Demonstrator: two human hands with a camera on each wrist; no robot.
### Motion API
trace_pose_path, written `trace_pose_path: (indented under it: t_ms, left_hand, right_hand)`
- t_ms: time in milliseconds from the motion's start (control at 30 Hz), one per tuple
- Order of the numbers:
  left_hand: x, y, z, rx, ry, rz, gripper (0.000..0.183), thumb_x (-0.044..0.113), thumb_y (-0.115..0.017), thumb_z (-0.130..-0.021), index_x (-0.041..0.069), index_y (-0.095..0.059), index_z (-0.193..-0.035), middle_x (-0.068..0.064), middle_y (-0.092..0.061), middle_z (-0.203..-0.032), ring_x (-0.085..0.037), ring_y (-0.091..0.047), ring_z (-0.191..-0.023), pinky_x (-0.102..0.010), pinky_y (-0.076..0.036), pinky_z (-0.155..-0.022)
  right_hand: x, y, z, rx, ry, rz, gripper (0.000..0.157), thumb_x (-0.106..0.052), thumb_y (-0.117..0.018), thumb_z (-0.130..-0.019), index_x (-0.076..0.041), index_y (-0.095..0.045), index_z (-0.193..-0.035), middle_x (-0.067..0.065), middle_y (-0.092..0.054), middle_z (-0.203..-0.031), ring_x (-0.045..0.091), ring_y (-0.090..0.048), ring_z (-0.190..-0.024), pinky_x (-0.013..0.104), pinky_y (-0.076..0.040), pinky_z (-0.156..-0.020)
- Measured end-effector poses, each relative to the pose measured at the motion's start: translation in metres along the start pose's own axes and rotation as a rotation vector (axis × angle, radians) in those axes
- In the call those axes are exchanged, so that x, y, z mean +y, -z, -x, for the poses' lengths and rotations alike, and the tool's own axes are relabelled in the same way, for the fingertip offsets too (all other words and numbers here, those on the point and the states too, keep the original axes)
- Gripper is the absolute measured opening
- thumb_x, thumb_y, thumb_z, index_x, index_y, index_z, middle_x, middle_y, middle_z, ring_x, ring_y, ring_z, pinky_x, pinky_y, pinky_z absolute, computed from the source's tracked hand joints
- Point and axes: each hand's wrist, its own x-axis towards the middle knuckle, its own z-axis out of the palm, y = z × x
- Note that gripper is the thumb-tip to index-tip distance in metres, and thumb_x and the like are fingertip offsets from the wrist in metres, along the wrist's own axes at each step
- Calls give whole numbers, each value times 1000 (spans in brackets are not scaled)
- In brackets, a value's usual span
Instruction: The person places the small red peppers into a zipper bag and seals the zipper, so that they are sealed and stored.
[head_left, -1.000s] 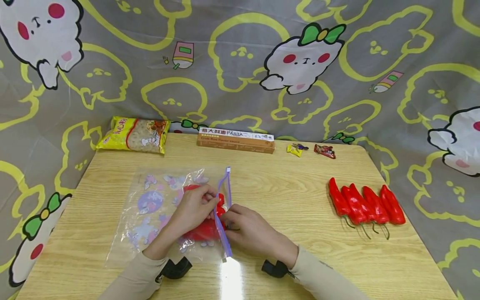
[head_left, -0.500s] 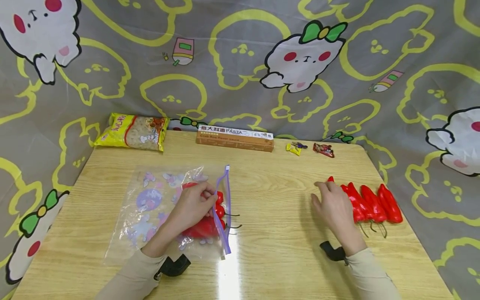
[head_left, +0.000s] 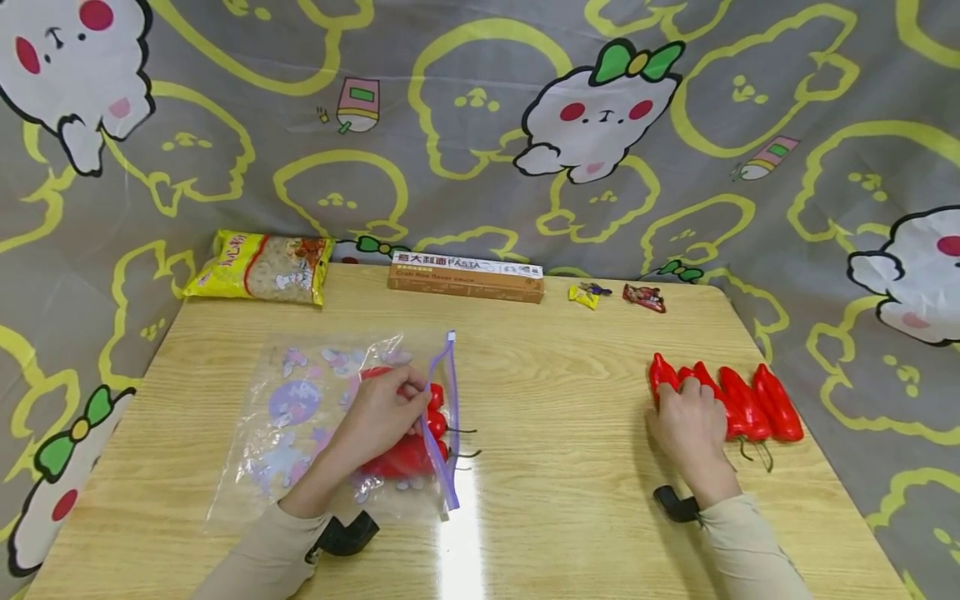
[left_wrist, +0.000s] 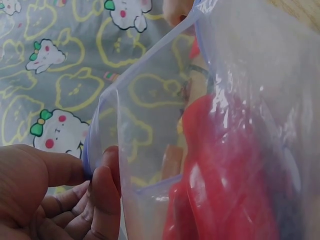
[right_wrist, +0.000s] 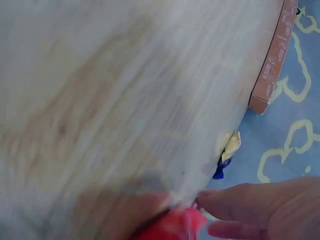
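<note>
My left hand (head_left: 382, 404) pinches the purple-edged mouth of a clear zip bag (head_left: 255, 475) printed with pastel figures. In the left wrist view, thumb and finger hold the bag's edge (left_wrist: 92, 150), and the mouth gapes. Glossy red peppers (head_left: 397, 458) lie inside, their thin stems poking out of the mouth. Over at the right, my right hand (head_left: 690, 429) grips the leftmost red pepper (head_left: 660, 372) of a row, covering much of it. In the right wrist view, the thumb (right_wrist: 240, 202) meets the blurred pepper (right_wrist: 175, 225); the rest of the grip is partly hidden.
Along the back stand a yellow food packet (head_left: 258, 268) and a brown pasta box (head_left: 465, 282). Small wrapped pieces (head_left: 585, 294) lie right of the box. More red peppers (head_left: 776, 404) lie beside my right hand. A patterned cloth (head_left: 465, 125) walls in the table.
My right hand has left the bag's mouth, moved right across the table and come down on the leftmost loose pepper. My left hand has kept its hold on the bag.
</note>
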Motion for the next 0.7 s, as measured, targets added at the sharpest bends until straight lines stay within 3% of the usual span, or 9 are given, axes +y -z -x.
trace_pose_path:
  t_ms: [200, 333, 433, 533, 700]
  left_hand:
    - [-2, 0, -1, -3, -10, -9, 7, 9, -60, -86, 5, -61, -92, -2, -60, -64, -14, -58, -50, -27, -50, -47]
    - [-1, 0, -1, -2, -12, -21, 7, 9, -60, -86, 6, -61, -92, -2, -60, -64, -14, -58, -50, -27, -50, -47]
    - [-1, 0, -1, -8, -13, -24, 7, 10, -60, -86, 6, -61, -92, -2, -60, -64, -14, -58, -50, -27, -50, -48]
    - [-1, -1, -1, -9, -24, -35, 7, 9, -60, -86, 6, -61, -92, -1, -60, -64, -14, -58, -51, -26, -50, -49]
    - [-1, 0, 0, -2, -52, -61, 7, 7, -60, -86, 4, -62, -92, -1, -61, -66, -12, -57, -52, -25, -49, -51]
  right_hand:
    - [2, 4, 3, -62, -79, 47, 26, -11, -68, -67, 5, -49, -76, 32, -48, -70, 51, -46, -69, 56, -34, -54]
    - [5, 1, 4, -24, -56, 57, 15, -2, -58, -68, 4, -48, -76, 31, -47, -66, 51, -46, -65, 55, -35, -50]
    - [3, 2, 3, -18, -46, 16, 17, -2, -56, -65, 4, -50, -80, 30, -48, -66, 50, -46, -62, 55, -35, -49]
    - [-5, 9, -2, -74, -38, -114, 29, -7, -60, -64, 3, -56, -92, 28, -52, -75, 46, -49, -67, 53, -38, -53]
    - [-40, 27, -13, -208, -3, -434, 38, -9, -65, -75, -1, -58, -112, 19, -60, -101, 31, -57, -83, 45, -48, -67]
